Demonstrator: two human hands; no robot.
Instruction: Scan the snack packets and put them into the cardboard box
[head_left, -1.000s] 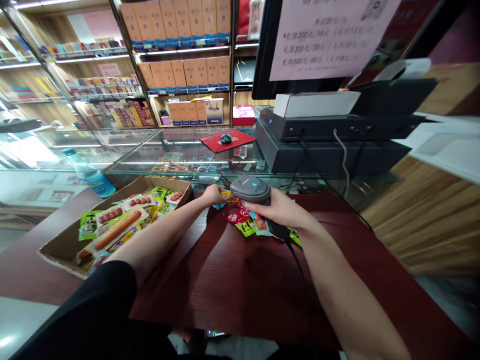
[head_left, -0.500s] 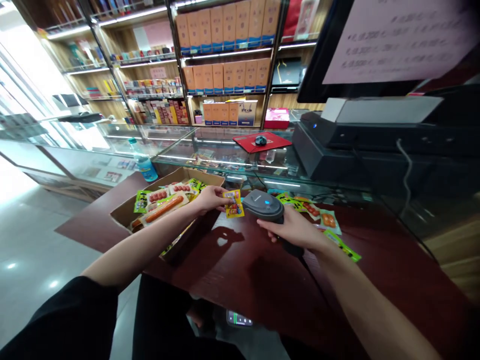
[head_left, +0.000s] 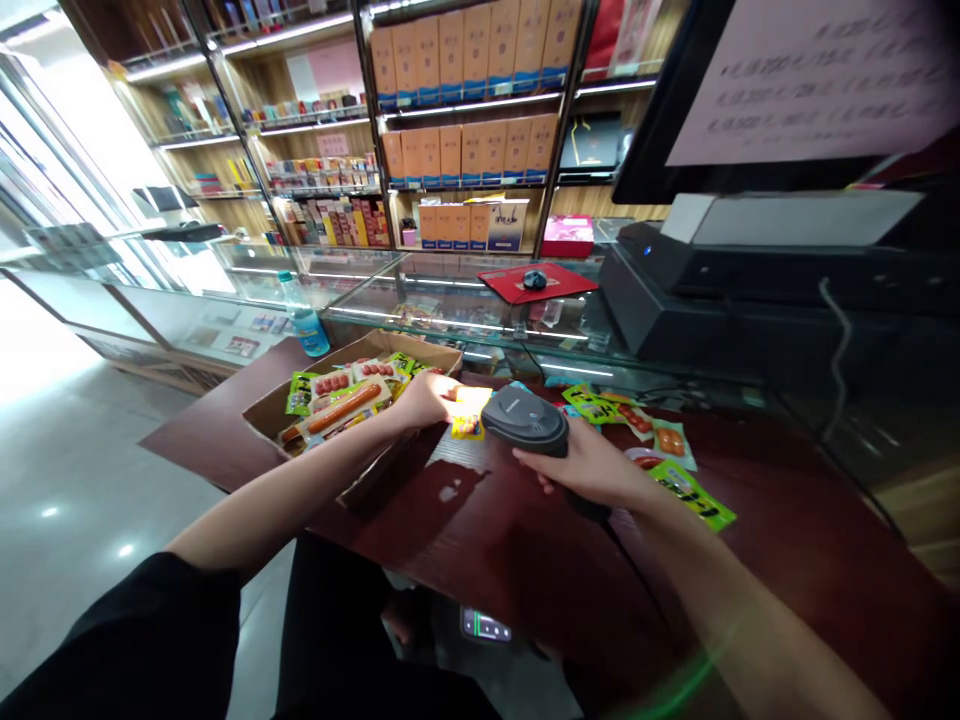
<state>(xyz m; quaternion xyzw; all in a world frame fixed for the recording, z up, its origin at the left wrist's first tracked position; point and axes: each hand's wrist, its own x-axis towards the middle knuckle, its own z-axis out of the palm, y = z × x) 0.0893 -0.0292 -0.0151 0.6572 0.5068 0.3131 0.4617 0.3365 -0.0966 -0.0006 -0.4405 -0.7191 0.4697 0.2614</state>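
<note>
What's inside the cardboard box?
In the cardboard box lie a long packaged sausage, packs of small reddish pieces and green packets. Anything under the top layer or behind the left forearm can't be seen.

1. Pale pink paper sheet [head_left: 795, 90] on the black monitor [head_left: 652, 185], above the dark red wooden counter's [head_left: 540, 545] far right corner: lines of writing, "200" faintly readable, the rest blurred.
2. Lime-green plastic packet [head_left: 694, 495] toward the counter's right edge: bold black characters, illegible.
</note>
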